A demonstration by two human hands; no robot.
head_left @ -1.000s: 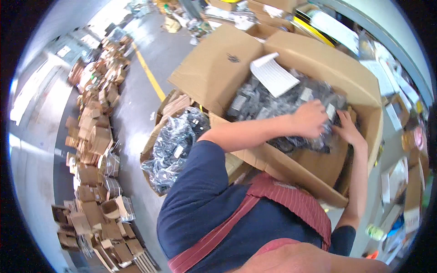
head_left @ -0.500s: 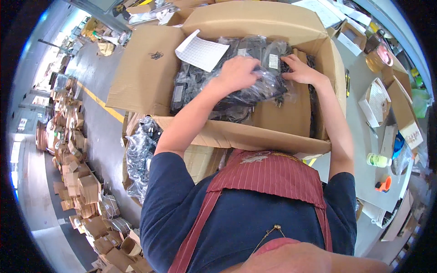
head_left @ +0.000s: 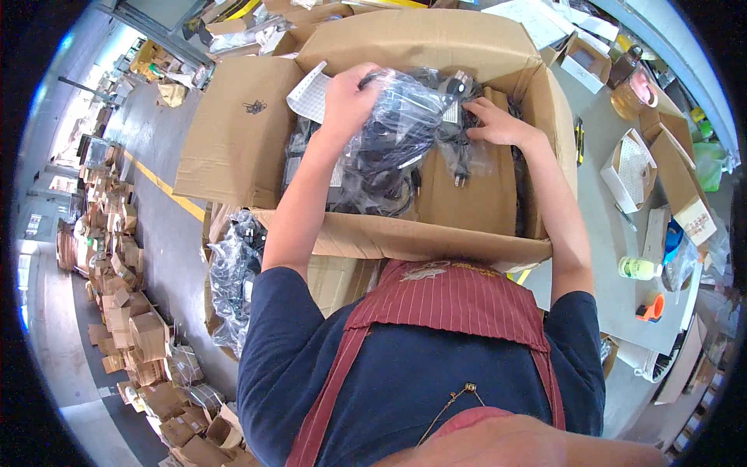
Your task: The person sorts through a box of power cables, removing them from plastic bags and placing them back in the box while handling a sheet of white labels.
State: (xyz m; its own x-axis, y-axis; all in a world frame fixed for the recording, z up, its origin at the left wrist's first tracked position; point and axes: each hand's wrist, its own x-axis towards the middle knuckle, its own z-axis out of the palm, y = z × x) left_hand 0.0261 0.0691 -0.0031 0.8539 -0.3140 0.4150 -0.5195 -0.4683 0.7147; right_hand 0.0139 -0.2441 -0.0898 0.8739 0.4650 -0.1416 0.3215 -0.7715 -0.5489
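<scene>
My left hand (head_left: 348, 101) is closed on a power adapter (head_left: 408, 109) in a clear plastic bag, lifted above the other contents of a large open cardboard box (head_left: 428, 237). Metal plug prongs stick out at its right end. Beneath it lie several more black bagged adapters (head_left: 373, 194) with cables. My right hand (head_left: 502, 126) is inside the box on the right, its thumb and fingers apart, close to a labelled adapter and a plug (head_left: 461, 180). A gridded white paper sheet (head_left: 310, 93) rests at the box's left side, partly behind my left hand.
Brown cardboard (head_left: 467, 206) lines the right part of the box. More bagged black items (head_left: 236, 280) stand below left. On the grey table (head_left: 599, 257) at right are a white tray (head_left: 629, 170), a bottle (head_left: 640, 268) and an orange tape dispenser (head_left: 650, 306). Cardboard piles (head_left: 148, 335) line the floor.
My left hand has risen up and left, lifting the bagged adapter and turning it so its plug shows. The right hand stays by the box's right side, its fingers slightly more apart.
</scene>
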